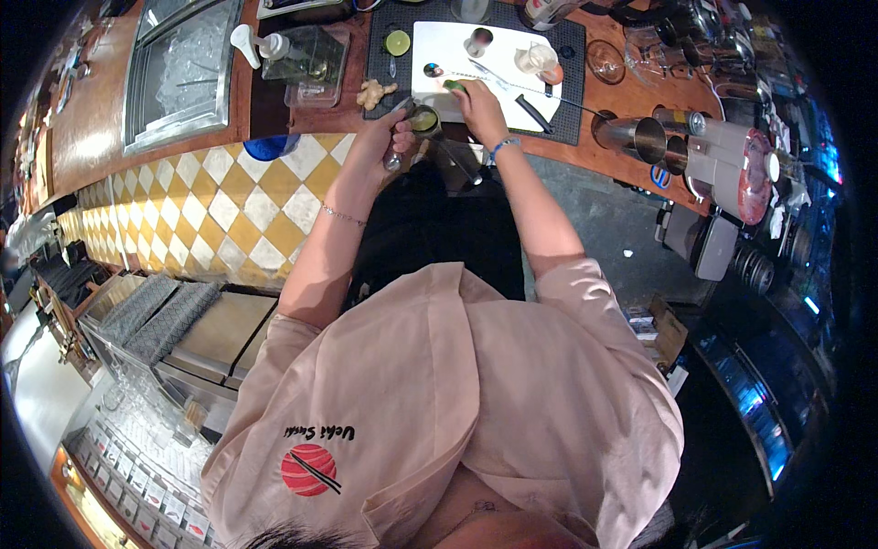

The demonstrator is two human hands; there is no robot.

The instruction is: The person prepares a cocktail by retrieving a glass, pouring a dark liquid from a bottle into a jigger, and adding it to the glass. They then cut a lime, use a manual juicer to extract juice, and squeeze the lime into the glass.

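Observation:
My left hand (384, 141) is closed around metal handles at the near edge of the counter; a round cup-like head (423, 120) with something yellow-green in it, perhaps a citrus squeezer, sits beside the fingers. My right hand (480, 110) pinches a small green piece (454, 86), perhaps lime, over the white cutting board (439, 41). On the board lie a knife with a black handle (534, 114) and a long twisted bar spoon (504, 82). A small metal jigger (479, 42) and a clear cup (536, 59) stand there too. Half a lime (397, 43) rests on the black mat (384, 68).
Ginger root (375, 94) lies at the mat's left edge. Further left are a pump bottle (274, 51), a clear plastic container (322, 92) and an ice bin (188, 75). Metal shaker tins (641, 139), a can (686, 120) and glassware crowd the right side.

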